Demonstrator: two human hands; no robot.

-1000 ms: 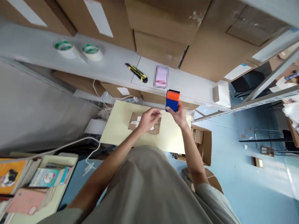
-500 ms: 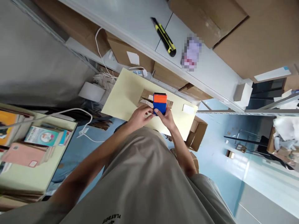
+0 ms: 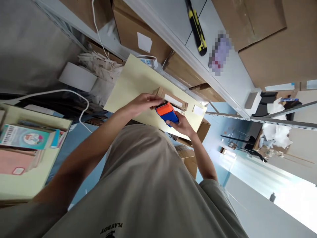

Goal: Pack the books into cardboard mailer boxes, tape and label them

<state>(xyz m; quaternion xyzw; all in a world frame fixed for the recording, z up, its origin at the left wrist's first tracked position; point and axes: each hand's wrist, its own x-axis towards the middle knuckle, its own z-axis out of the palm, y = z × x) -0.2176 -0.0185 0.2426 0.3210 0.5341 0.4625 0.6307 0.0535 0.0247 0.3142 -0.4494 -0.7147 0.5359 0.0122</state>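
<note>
My right hand is wrapped round the lower end of a small blue-and-orange block-shaped object, thumb on its blue face. The object is tilted to the left, with an orange band and a black end at its top. At that black end, the closed fingers of my left hand pinch its upper left corner. Its exact kind does not show. Just behind it, a small cardboard box with a white label lies on the pale yellow table.
A yellow-and-black utility knife lies on the white shelf above, beside a blurred purple item. Large cardboard boxes stand there too. Left, a white cable crosses near stacked books. A power strip sits behind the table.
My left hand has moved up from the object's lower side to its black end. The object has gone from upright to tilted left. The view has shifted and turned a little.
</note>
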